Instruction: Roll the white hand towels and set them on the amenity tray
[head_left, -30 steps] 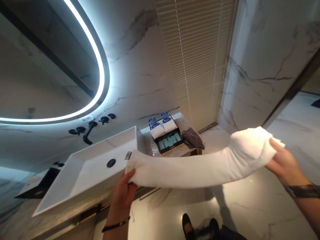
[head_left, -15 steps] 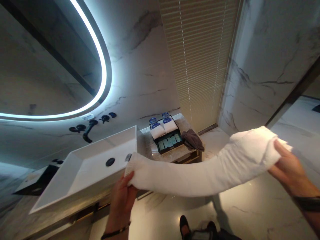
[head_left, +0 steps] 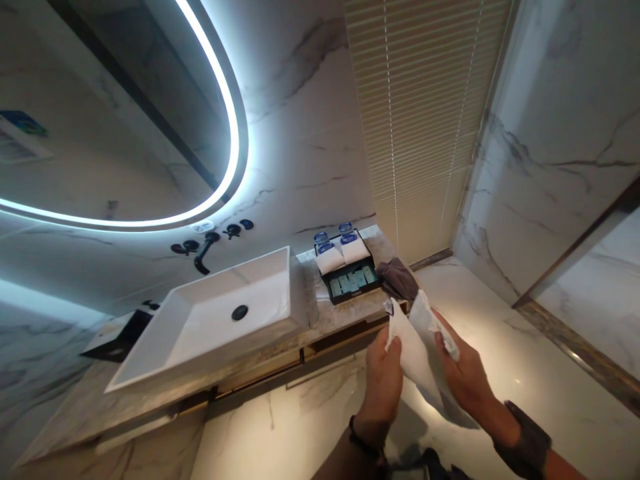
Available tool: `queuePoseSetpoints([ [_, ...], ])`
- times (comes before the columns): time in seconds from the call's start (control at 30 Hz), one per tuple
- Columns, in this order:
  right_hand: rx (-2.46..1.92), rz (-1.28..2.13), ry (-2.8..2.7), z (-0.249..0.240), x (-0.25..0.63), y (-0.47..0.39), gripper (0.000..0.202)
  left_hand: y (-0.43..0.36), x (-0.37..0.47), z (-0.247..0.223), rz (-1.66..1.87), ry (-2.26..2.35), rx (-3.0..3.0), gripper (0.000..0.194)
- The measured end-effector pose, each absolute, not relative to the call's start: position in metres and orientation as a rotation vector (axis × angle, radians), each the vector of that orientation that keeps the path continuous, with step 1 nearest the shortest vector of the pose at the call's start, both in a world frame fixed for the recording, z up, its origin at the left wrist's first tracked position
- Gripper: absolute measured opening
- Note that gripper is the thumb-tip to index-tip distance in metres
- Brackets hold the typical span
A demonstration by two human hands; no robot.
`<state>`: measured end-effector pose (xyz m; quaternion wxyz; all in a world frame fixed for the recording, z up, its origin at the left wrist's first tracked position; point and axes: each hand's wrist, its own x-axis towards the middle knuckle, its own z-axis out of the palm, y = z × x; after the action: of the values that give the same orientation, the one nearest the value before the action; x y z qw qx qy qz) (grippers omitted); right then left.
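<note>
Sagging with its long axis bent into a downward fold, the white cloth (head_left: 412, 356) hangs between the left hand (head_left: 384, 377), closed on one end, and the right hand (head_left: 465, 372), pinching the other just beside it.

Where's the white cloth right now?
In the head view, the white cloth is low and right of centre, held between the left hand and the right hand, just below the dark cloth in the picture.
</note>
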<state>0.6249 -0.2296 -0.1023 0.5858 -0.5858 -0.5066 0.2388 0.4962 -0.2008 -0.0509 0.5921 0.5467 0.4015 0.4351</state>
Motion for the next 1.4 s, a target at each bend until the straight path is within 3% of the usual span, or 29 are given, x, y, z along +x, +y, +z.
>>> queuePoseSetpoints([
  [0.27,-1.397,0.443,-1.36,-0.11,0.619,-0.228,0.062,-0.207,0.507,-0.048,0.957,0.928,1.249,0.043],
  [0.43,-1.39,0.601,-1.222,-0.104,0.622,-0.228,0.063,-0.212,0.509,-0.042,0.94,0.912,1.116,0.048],
  [0.53,-1.254,0.63,-1.405,-0.104,0.625,-0.228,0.064,-0.212,0.507,-0.039,0.952,0.847,1.002,0.056],
  [0.7,-1.112,0.81,-1.54,-0.101,0.629,-0.231,0.089,-0.213,0.501,-0.047,0.951,0.819,0.944,0.067],
  [0.87,-1.095,1.046,-1.153,-0.103,0.632,-0.23,0.059,-0.208,0.482,-0.051,0.897,0.716,1.081,0.06],
  [0.97,-1.133,1.155,-0.936,-0.11,0.636,-0.227,0.053,-0.187,0.459,-0.053,1.001,0.833,1.25,0.053],
  [1.07,-1.134,1.211,-0.838,-0.115,0.642,-0.221,0.053,-0.162,0.436,-0.06,1.088,0.992,1.331,0.069],
  [1.13,-1.096,1.263,-0.864,-0.115,0.645,-0.215,0.053,-0.149,0.429,-0.067,0.899,0.87,1.329,0.082],
  [1.23,-1.054,1.296,-0.997,-0.111,0.644,-0.203,0.053,-0.14,0.429,-0.075,0.635,0.684,1.266,0.07],
  [1.4,-1.056,1.235,-1.298,-0.121,0.63,-0.184,0.055,-0.134,0.427,-0.095,0.765,0.83,1.309,0.046],
])
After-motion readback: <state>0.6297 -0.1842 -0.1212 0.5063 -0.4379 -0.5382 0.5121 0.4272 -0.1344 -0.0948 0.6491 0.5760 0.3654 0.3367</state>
